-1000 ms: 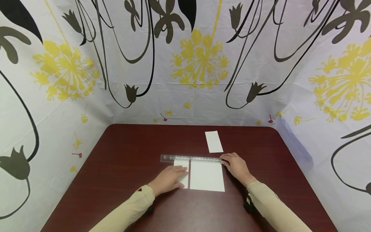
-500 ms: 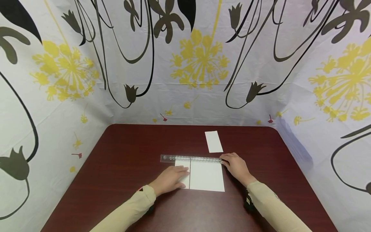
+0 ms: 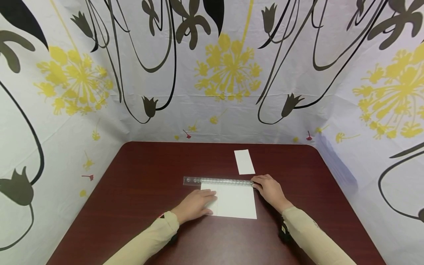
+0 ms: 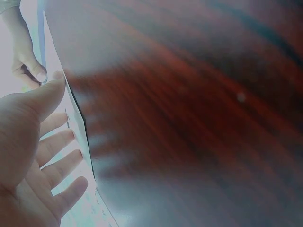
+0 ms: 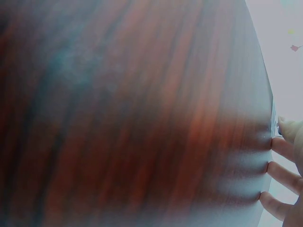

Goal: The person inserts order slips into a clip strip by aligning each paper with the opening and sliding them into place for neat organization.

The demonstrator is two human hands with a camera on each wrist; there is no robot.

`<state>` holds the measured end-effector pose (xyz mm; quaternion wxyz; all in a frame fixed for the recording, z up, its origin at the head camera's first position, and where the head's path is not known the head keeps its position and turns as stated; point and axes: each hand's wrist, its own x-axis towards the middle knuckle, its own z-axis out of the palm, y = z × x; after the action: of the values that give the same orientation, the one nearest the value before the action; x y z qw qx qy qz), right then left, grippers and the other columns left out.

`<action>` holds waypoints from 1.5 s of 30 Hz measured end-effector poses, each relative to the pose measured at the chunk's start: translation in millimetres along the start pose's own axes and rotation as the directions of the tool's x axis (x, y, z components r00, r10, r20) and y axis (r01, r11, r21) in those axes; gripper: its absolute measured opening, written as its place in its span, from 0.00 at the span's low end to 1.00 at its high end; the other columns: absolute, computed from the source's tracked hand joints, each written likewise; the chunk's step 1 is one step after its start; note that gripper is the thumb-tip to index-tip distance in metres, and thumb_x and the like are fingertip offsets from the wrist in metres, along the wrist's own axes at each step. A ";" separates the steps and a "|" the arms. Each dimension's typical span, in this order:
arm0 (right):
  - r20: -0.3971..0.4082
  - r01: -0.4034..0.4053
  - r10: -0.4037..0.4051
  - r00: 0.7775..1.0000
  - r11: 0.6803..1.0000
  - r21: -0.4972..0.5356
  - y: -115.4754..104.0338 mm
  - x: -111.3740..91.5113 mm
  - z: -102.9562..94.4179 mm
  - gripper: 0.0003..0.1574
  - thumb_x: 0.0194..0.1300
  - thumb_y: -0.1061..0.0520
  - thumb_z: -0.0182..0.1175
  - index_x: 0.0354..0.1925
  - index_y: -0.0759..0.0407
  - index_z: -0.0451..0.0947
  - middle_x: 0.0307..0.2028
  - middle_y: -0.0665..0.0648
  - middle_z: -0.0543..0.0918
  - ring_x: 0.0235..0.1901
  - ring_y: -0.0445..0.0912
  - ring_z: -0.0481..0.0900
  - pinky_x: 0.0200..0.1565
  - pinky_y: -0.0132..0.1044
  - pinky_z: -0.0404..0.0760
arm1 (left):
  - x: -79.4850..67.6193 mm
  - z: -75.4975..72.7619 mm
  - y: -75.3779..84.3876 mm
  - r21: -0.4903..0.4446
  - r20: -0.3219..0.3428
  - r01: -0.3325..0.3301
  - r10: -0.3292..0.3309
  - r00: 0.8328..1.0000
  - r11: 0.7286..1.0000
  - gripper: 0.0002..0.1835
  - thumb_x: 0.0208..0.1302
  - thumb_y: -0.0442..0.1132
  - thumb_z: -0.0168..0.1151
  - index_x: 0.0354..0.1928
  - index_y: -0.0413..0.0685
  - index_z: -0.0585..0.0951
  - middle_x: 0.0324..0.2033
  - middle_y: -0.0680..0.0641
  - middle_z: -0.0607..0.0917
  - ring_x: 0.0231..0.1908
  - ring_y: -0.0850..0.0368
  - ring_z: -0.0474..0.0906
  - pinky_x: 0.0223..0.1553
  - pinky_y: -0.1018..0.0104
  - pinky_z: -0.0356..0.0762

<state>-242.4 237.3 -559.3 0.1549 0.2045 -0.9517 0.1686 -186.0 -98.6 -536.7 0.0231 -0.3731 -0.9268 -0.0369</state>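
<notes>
A narrow white paper piece [image 3: 209, 187] lies flat beside a larger white paper piece [image 3: 236, 200]; their edges meet at a thin line. My left hand [image 3: 193, 206] rests on the narrow piece with its fingers extended, covering much of it. In the left wrist view the left hand's [image 4: 33, 146] fingers are spread along the table surface. A clear plastic ruler [image 3: 216, 181] lies across the far edges of both pieces. At its right end, my right hand [image 3: 269, 189] holds the ruler between thumb and fingers. Other fingertips of the right hand [image 5: 286, 170] touch the table.
Another white paper piece [image 3: 244, 162] lies farther back on the dark red-brown table [image 3: 149, 165], beyond the ruler. A patterned white cloth [image 3: 185, 84] hangs behind the table and along both sides.
My left hand has slid the narrow paper piece slightly right, and the dark gap between it and the larger piece has closed. The ruler and right hand have stayed in place.
</notes>
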 end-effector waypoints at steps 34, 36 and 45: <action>0.007 -0.006 0.005 1.000 1.000 0.011 -1.7 -0.1 -0.9 0.16 0.64 0.55 0.67 0.50 0.54 0.85 0.48 0.54 0.88 0.50 0.51 0.83 0.47 0.49 0.84 | 0.1 0.0 -0.4 -0.001 0.007 -0.001 0.001 1.000 1.000 0.30 0.64 0.59 0.62 0.64 0.55 0.77 0.68 0.54 0.75 0.69 0.55 0.71 0.67 0.56 0.71; 0.008 -0.005 0.005 1.000 1.000 0.010 -1.6 -0.1 -0.8 0.16 0.63 0.55 0.67 0.50 0.54 0.85 0.48 0.54 0.88 0.50 0.51 0.83 0.46 0.49 0.84 | 0.5 0.6 -1.3 0.000 0.002 -0.007 0.007 1.000 1.000 0.30 0.64 0.59 0.62 0.64 0.55 0.77 0.68 0.54 0.75 0.69 0.56 0.71 0.67 0.56 0.71; 0.006 -0.006 0.006 1.000 1.000 0.001 0.0 0.4 -0.3 0.16 0.64 0.54 0.67 0.50 0.53 0.85 0.48 0.54 0.88 0.50 0.51 0.83 0.47 0.49 0.84 | 5.8 -12.6 -6.1 -0.004 -0.011 -0.002 0.002 1.000 1.000 0.28 0.66 0.57 0.61 0.64 0.54 0.77 0.68 0.52 0.75 0.69 0.54 0.70 0.67 0.52 0.72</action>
<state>-242.7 237.3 -558.9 0.1511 0.2025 -0.9527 0.1691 -194.2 -100.1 -524.0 0.0274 -0.3738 -0.9262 -0.0408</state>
